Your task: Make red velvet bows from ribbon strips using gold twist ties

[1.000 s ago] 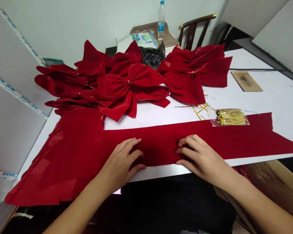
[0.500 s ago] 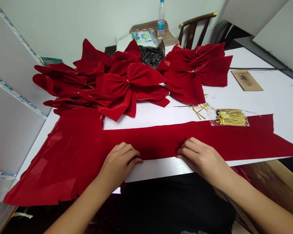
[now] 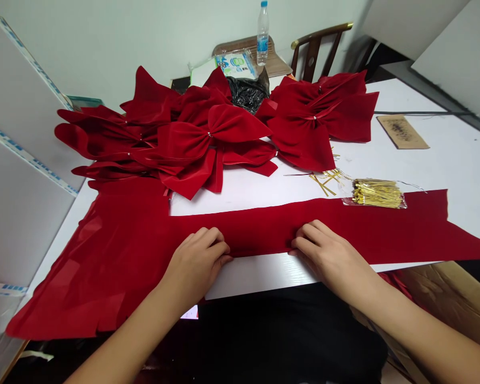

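Observation:
A long strip of red cloth (image 3: 260, 229) lies flat across the front of the white table. My left hand (image 3: 202, 261) pinches its near edge left of the middle, fingers curled over the cloth and thumb at the edge. Some way to the right, my right hand (image 3: 324, 250) holds the same edge with bent fingers. Between the hands the near edge runs slightly above the table's front edge. Under the strip's left end spreads a stack of red cloth (image 3: 92, 266). A bag of gold twist ties (image 3: 378, 193) rests on the strip's far edge at the right.
Piled red bows (image 3: 208, 133) cover the back left, with more red bows (image 3: 324, 117) at back centre. Loose gold ties (image 3: 326, 181) lie behind the strip. A brown card (image 3: 402, 132), a black plastic bag (image 3: 250, 93) and a water bottle (image 3: 263, 37) stand or lie farther back.
Both hands have moved slightly away from me, and the strip's near edge between them has shifted the same way, baring a little more of the white table. Their grip looks the same.

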Demonstrator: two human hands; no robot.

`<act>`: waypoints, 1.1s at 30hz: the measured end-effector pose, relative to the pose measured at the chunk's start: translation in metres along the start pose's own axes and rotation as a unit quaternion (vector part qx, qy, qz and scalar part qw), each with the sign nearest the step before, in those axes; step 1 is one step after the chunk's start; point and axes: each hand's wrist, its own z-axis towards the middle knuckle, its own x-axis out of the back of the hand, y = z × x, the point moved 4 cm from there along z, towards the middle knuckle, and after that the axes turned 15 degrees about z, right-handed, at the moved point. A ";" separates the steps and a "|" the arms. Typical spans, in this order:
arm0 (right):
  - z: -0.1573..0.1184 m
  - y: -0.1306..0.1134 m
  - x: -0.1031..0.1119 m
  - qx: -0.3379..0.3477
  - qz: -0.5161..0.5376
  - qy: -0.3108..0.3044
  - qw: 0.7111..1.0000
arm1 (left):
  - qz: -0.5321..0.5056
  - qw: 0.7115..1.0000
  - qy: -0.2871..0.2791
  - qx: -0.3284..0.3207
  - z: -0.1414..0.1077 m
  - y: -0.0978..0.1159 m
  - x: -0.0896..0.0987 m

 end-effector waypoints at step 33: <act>-0.006 0.000 0.003 -0.021 0.077 0.032 0.996 | -0.107 0.992 0.068 0.022 -0.011 0.003 -0.004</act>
